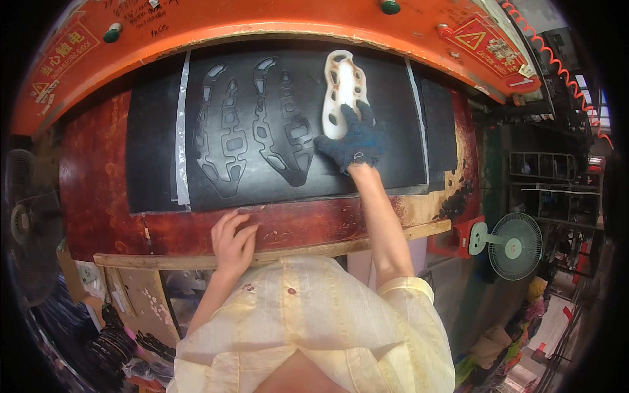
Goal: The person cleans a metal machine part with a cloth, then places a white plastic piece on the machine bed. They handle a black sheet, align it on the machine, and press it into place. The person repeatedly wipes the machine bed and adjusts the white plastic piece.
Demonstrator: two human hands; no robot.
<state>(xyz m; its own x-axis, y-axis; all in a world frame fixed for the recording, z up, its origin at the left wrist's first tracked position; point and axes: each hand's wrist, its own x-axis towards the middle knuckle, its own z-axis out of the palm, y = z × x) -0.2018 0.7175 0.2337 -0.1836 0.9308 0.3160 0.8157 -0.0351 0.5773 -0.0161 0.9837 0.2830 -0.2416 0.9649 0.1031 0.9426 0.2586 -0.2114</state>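
Observation:
A white shoe sole (pixel 343 85) with several brown-edged holes lies lengthwise on the black mat (pixel 386 157). My right hand (pixel 354 145), in a dark blue work glove, grips the near end of this sole, thumb on its left and fingers over its right part. The glove hides some of that end. To the left, shaped black pieces (pixel 234 143) with cut-out openings lie in two pairs on the mat. My bare left hand (pixel 234 239) is at the near edge of the red-brown table (pixel 301 224), fingers loosely stretched, holding nothing.
An orange machine frame (pixel 262 23) with green buttons arches over the table's far side. Whitish strips (pixel 183 131) run across the mat. A wooden rail (pixel 314 249) borders the near side. A fan (pixel 514 245) stands at the right, below a coiled red hose (pixel 557 59).

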